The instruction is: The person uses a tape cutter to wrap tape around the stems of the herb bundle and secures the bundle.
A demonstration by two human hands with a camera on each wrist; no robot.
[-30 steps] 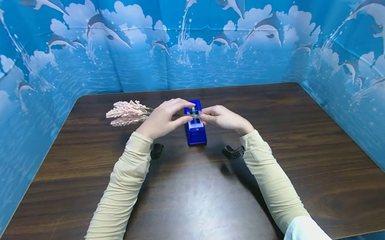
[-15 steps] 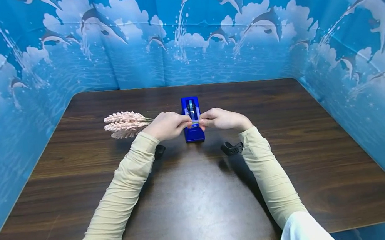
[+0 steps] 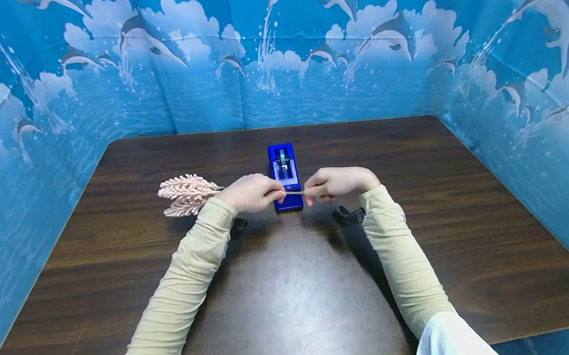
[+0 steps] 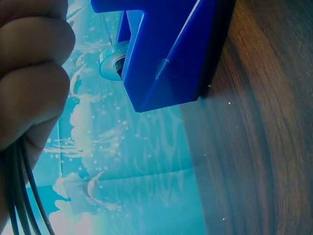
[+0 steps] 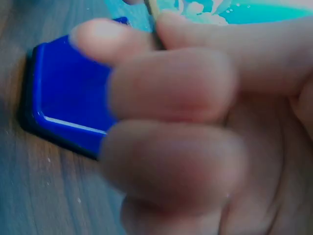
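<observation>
Stems of the pink flower bunch [image 3: 187, 195] are gripped in the curled fingers of the left hand [image 3: 254, 193], with the flower heads displayed left of them. The stems' bare end is pinched by thumb and fingertip of the right hand [image 3: 339, 182]; between both hands' fingertips, the blue tape dispenser [image 3: 284, 173] is crossed at its near end.

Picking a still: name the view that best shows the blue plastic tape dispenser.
The head view, showing the blue plastic tape dispenser nearly whole from above. The left wrist view shows one cropped side; in the right wrist view, the right hand partly hides it.
</observation>
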